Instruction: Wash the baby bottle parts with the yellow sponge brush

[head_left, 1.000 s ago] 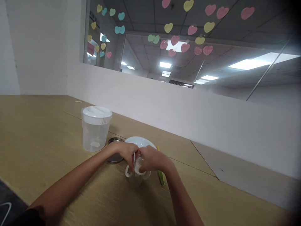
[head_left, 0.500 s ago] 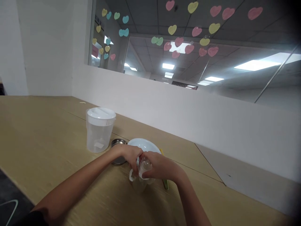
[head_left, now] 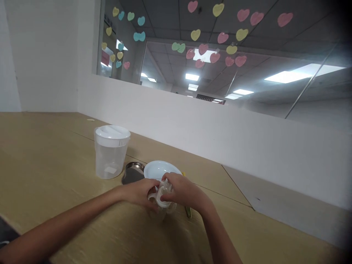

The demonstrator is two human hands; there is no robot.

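A person's two bare hands meet over a clear two-handled bottle (head_left: pixel 163 201) at the near side of a tan tabletop (head_left: pixel 82 190), just in front of a white dish (head_left: pixel 158 168). The right hand (head_left: pixel 184 190) grasps the bottle's clear upper part, its thumb near the white collar and its fingers bent over the top. The left hand (head_left: pixel 140 192) curves about the bottle's left side, by one handle; whether its fingers grip or merely rest there cannot be told. The bottle's lower part is blurred, leaving unclear whether it stands on the tabletop or is held just above it.

The step in hand appears to be two-handed work at the bottle's top. The next move, by all appearances, calls for a steady left hold on the body while the right keeps its grip above, with the bottle upright.

Nearby, a dark metal tray (head_left: pixel 132 175) sits beside the dish, a lidded pitcher (head_left: pixel 110 159) stands farther left, and a green item (head_left: pixel 188 212) lies partly hidden behind the right hand.
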